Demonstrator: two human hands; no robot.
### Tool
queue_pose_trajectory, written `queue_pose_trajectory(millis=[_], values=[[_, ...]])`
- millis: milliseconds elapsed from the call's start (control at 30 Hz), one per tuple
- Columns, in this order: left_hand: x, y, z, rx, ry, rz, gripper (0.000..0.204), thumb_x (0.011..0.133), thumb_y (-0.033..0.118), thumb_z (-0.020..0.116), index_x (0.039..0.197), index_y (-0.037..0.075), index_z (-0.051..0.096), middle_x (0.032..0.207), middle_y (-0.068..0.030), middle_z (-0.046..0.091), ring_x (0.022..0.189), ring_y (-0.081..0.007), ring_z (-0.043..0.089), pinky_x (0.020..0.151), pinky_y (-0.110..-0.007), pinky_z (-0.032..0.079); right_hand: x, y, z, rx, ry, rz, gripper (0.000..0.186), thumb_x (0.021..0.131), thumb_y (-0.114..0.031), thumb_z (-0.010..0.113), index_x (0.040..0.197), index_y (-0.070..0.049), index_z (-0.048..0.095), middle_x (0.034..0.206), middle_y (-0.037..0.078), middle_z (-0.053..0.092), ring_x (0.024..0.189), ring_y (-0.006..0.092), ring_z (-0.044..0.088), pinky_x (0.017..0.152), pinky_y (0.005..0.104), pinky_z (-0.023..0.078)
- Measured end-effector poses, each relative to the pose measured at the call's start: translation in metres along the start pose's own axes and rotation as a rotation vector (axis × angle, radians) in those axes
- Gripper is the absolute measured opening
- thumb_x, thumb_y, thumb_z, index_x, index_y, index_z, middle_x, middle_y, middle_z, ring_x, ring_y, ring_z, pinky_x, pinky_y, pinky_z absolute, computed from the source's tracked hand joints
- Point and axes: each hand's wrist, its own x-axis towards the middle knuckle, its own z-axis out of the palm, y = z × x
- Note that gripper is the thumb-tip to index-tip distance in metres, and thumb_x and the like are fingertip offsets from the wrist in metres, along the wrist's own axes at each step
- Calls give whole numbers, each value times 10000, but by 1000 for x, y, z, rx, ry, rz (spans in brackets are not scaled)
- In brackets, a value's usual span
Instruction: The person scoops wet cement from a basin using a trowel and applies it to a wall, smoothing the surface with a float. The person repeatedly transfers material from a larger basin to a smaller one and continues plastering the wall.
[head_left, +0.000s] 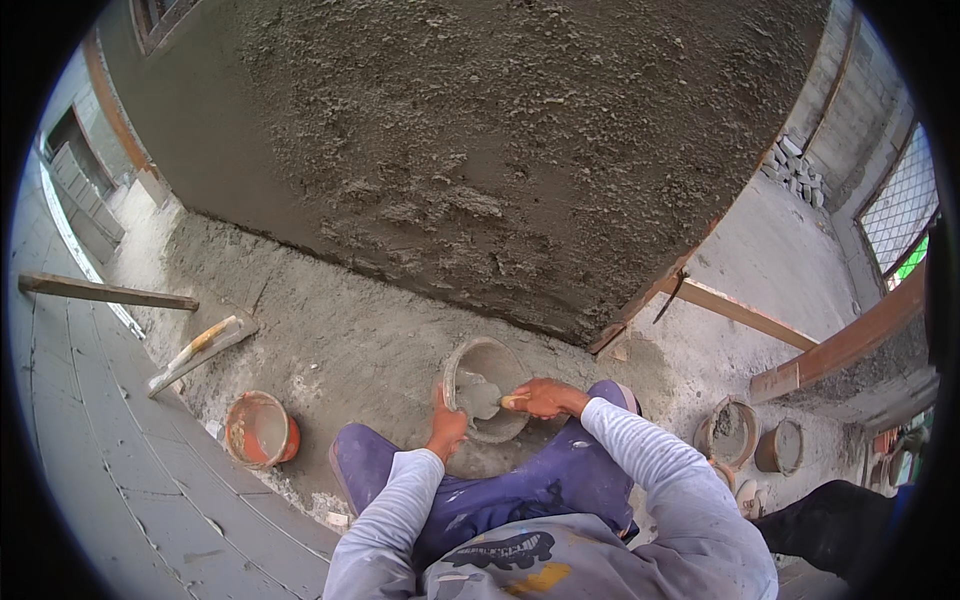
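Observation:
Between my knees a round grey bucket [462,352] stands tilted, its mouth turned up toward me. My left hand [447,424] grips its left rim. In my right hand [546,398] is the handle of a trowel [478,396], whose blade reaches down inside the bucket. Wet grey mortar appears to lie on and around the blade, so its outline is partly hidden. In front of me rises a wall [480,130] coated in grey plaster, smooth at the left and rough across the middle and right.
An orange bucket [262,430] stands to my left, near a long float with a yellow handle [203,350] and a wooden bar [110,291]. Mortar-filled buckets [728,434] are at the right, beside another person's dark-clad leg [835,525]. A timber [740,312] extends from the wall's corner.

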Motion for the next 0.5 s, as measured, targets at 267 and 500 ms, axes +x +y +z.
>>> queue_pose_trajectory(millis=[267,500], values=[[17,-16,18,66,27,-2,960,1026,118,637,1768,295,54,1574,-199,573,1001,-326,735,558,-405,605,38,45,50,-484,158,-23,490,1056,-526,555,1315,-168,766,1177,201,788,1112,416,748,959,541,583],[-2,3,22,92,25,39,885,1042,408,700,1753,265,193,1472,-193,646,1075,-349,735,579,-411,615,12,35,26,-487,377,-49,520,1026,-475,641,1445,-168,672,1100,194,792,1030,401,765,909,518,597]])
